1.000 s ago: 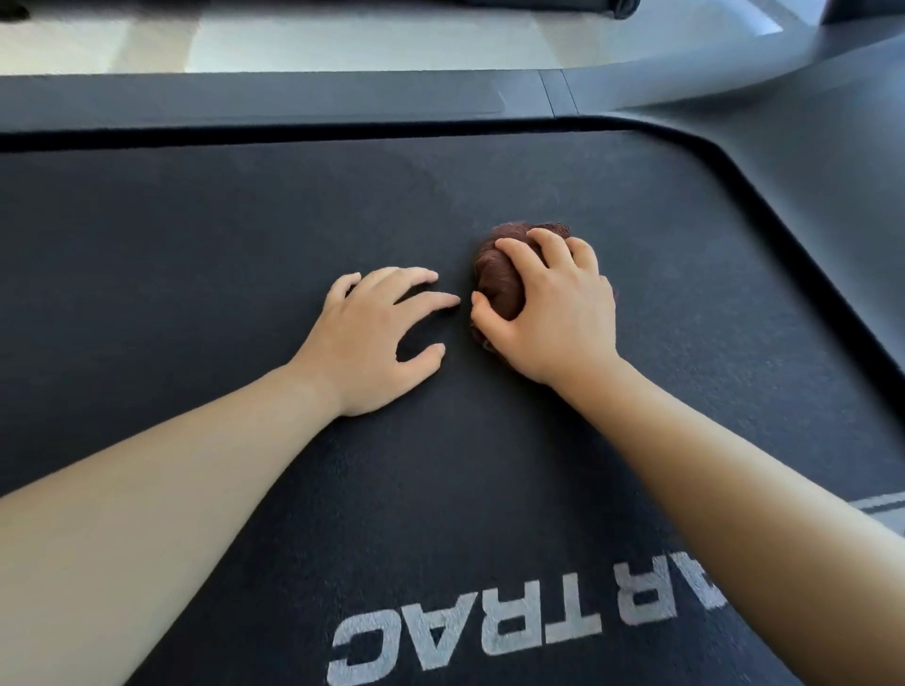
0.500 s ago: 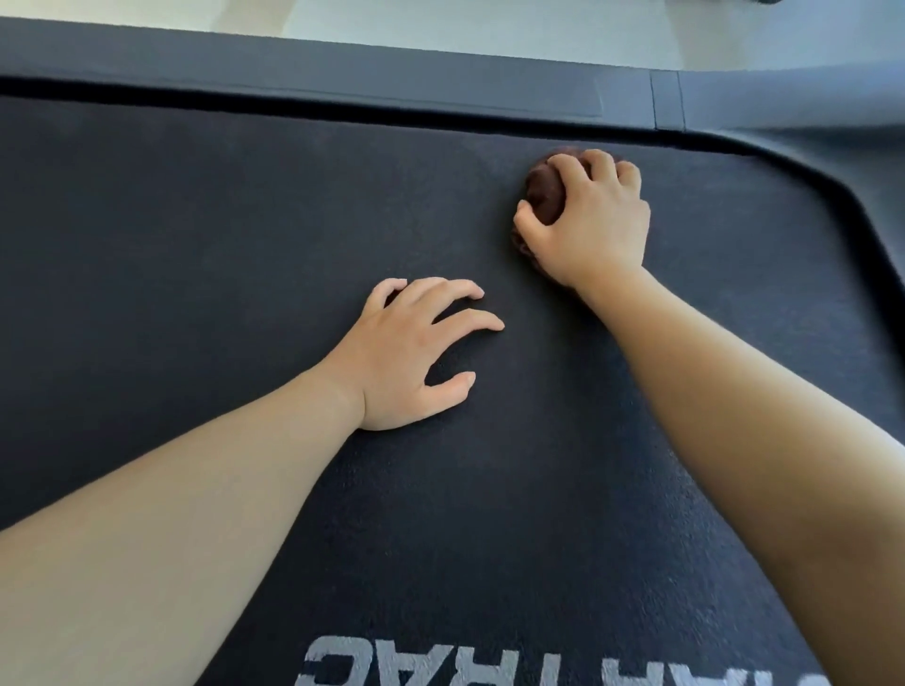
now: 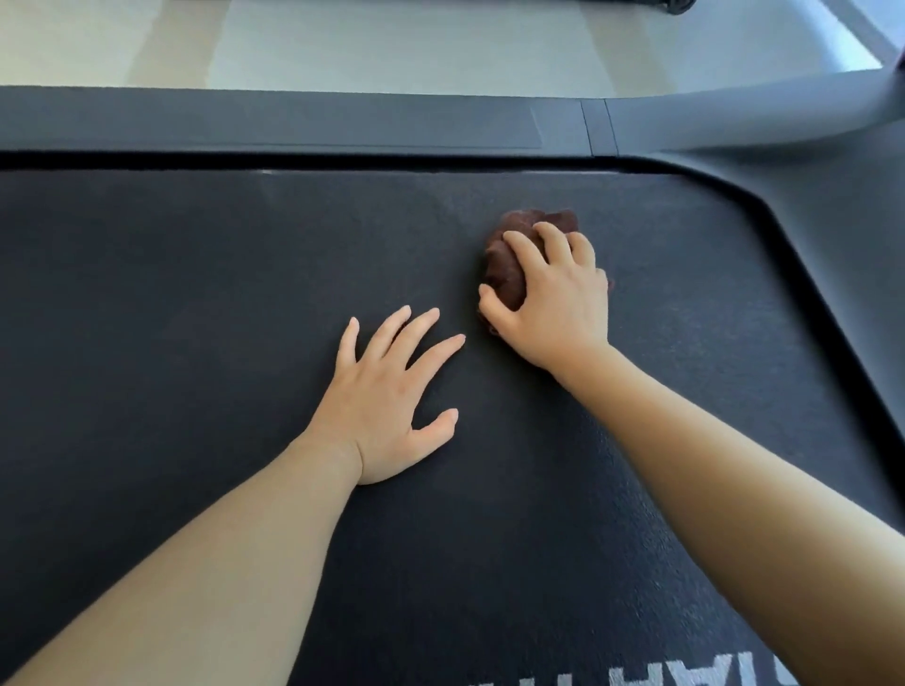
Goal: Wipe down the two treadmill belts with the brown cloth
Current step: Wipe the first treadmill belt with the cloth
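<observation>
Fingers (image 3: 526, 252) of my right hand (image 3: 558, 308) clutch the bunched brown cloth (image 3: 504, 274) on the black treadmill belt (image 3: 171, 303), just far-right of my flat, spread left hand (image 3: 387, 401).

Floor (image 3: 392, 44): pale, smooth, lightly glossy, in broad bands of cream and pale grey-green, seen as a strip along the far side.
Lighting: bright and even, with a soft sheen on the floor.
Treadmill side rail (image 3: 294, 122): matt dark grey, running left to right below the floor, with a narrow seam (image 3: 595, 125) towards the right.
Corner cover (image 3: 832, 210): same grey, curving down the right side.
Black object (image 3: 636, 3): top edge, mostly cropped, not identifiable.
Grey bar (image 3: 852, 32): slanting, top right corner.
</observation>
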The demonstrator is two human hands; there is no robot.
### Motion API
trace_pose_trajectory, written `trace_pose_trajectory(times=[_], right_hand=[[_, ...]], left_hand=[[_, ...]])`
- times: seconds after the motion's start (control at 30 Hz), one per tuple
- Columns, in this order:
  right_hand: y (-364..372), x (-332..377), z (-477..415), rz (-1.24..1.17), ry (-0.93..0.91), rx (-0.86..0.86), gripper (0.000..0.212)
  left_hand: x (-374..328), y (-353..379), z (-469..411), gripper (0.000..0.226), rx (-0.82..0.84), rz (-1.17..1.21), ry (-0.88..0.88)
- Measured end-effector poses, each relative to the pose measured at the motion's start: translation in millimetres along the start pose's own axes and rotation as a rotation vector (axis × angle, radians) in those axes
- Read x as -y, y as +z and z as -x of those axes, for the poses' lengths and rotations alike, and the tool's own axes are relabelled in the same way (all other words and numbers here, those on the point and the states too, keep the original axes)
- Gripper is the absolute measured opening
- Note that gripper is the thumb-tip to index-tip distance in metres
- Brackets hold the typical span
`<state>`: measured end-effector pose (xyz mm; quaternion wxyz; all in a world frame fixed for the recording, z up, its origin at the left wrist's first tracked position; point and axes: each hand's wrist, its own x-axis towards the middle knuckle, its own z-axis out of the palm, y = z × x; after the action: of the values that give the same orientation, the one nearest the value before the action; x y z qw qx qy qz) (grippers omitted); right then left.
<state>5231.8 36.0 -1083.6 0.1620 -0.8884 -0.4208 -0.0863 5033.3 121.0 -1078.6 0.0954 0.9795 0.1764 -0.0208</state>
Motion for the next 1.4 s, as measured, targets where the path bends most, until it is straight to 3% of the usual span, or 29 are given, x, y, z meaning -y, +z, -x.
trace_pose_trajectory(times=[0.5, 0.77, 1.0, 1.2, 1.4], right_hand=[[28.4, 44.7, -93.4, -0.018, 0.067, 0.083, 0.060], [24.4, 33.6, -77.5, -0.078, -0.122, 0.027, 0.059], [33.0, 54.9, -103.0, -0.081, -0.105, 0.062, 0.057], [21.9, 43.1, -75.0, -0.027, -0.041, 0.055, 0.060], [-17.7, 21.8, 12.9, -0.007, 0.031, 0.067, 0.058]], left_hand=[[1.6, -0.9, -0.1, 0.071, -0.003, 0.037, 0.001], [1.7, 1.1, -1.5, 0.071, -0.017, 0.046, 0.001], [2.3, 2.8, -2.1, 0.070, -0.044, 0.053, 0.021], [3.8, 7.9, -2.2, 0.073, -0.081, 0.058, 0.037], [5.3, 9.2, -0.2, 0.069, -0.117, 0.101, 0.076]])
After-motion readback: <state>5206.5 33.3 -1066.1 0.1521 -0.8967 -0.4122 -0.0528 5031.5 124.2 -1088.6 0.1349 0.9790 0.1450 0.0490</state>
